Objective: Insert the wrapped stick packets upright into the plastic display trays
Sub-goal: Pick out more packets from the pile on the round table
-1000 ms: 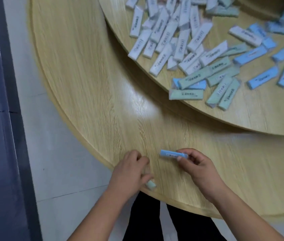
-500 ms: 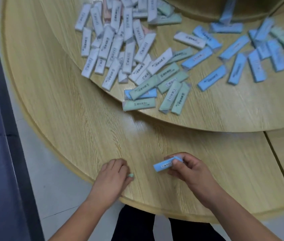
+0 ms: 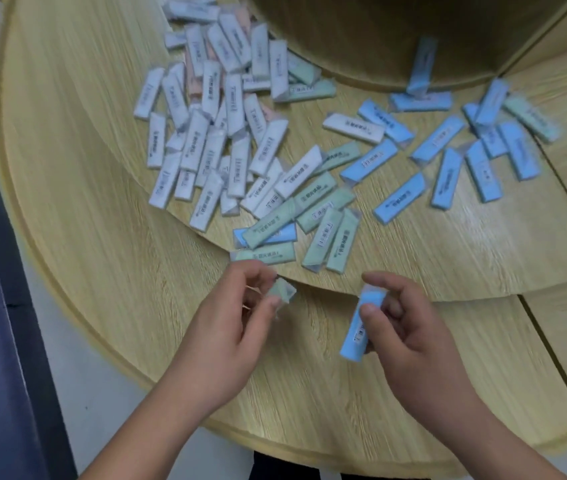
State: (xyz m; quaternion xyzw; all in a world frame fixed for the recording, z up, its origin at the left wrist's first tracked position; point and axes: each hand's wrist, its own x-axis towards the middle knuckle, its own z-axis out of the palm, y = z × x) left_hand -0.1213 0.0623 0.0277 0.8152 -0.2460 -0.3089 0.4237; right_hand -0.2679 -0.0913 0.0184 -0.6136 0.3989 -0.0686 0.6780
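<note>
Two hands hold one packet each: the left hand (image 3: 237, 327) pinches a green packet (image 3: 284, 289), the right hand (image 3: 410, 327) pinches a blue packet (image 3: 361, 327). Many more packets (image 3: 275, 161) lie just past the fingers.

Both bare arms (image 3: 157, 420) are reaching in from the lower edge, with the hands level and apart. The left hand (image 3: 237, 327) is pinching a pale green wrapped stick packet (image 3: 284, 289) between thumb and curled fingertips. The right hand (image 3: 410, 327) is gripping a light blue wrapped stick packet (image 3: 360, 332), thumb pressing its face and index finger curling over its top end.
</note>
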